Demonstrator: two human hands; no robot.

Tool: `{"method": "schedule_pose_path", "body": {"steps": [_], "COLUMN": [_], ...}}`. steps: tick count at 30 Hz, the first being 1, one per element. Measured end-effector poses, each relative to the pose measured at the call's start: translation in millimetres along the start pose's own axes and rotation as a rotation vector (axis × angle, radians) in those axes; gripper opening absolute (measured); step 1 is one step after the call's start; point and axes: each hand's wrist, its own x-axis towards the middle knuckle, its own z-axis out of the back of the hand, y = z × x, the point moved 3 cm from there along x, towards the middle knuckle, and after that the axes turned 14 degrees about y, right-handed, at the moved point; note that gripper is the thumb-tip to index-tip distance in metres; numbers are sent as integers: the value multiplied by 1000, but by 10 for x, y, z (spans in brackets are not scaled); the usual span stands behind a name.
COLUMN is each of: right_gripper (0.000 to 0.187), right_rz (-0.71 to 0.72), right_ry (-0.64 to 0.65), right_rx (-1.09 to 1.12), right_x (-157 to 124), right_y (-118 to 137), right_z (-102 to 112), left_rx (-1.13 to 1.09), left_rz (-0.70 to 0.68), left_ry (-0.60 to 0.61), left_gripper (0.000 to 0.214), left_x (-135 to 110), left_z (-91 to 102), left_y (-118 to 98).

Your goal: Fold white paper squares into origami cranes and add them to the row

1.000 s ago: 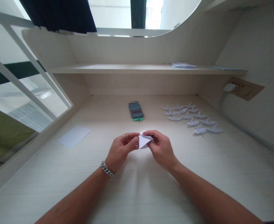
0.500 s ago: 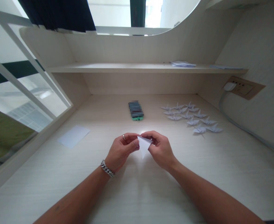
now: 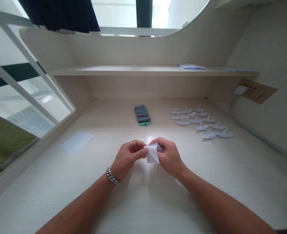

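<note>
A small folded white paper (image 3: 152, 154) is held between my two hands, above the desk (image 3: 143, 201). My left hand (image 3: 129, 155), with a ring and a chain bracelet, pinches its left edge between thumb and fingers. On the other side my right hand (image 3: 169, 157) grips the right edge, its fingers partly hidden behind the paper. One flap stands out from the rest, and the lower outline looks squarish. Beyond my right hand, several white paper cranes (image 3: 196, 120) stand in a cluster.
A white paper sheet (image 3: 77, 142) lies at the left. Behind my hands is a dark, blurred-out device with a green end (image 3: 143, 115). Folded papers (image 3: 191, 66) rest on the shelf (image 3: 133, 71). A grey cable (image 3: 255, 136) runs from the wall socket (image 3: 258, 92) along the right.
The paper's front has gone from a downward-pointing triangle to a squarer shape with a flap opened out. My hands have moved slightly apart.
</note>
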Motion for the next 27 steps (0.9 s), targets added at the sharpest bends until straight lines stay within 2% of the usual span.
{"method": "schedule_pose_path", "body": {"steps": [5,9,16,21,24,27], "right_gripper": [4,5,25,48,44,33], "right_rz": [-10,5,-30,-5,9,-4], "right_ry": [-11,16,-54,-17,-90,-153], "right_rx": [4,61,426,495,464,417], "right_x": [-14,7,73,79,81,76], "right_y": [5,-33,-60,-73,-107,-120], "right_z": [3,1,20,-40,-27,16], "left_rx": [29,-29,-169,-202,-151,37], "left_rz": [38,51,-22,-90,-37,16], "left_ry": [28,-6,-164,-252,-208,-108], "left_gripper": [23,23,26,29,27,26], "left_x": [-6,-12,8,23,24,18], "left_z": [-12,-1,63,60,29,-11], "left_y": [-3,-28,-59,-35,0,0]}}
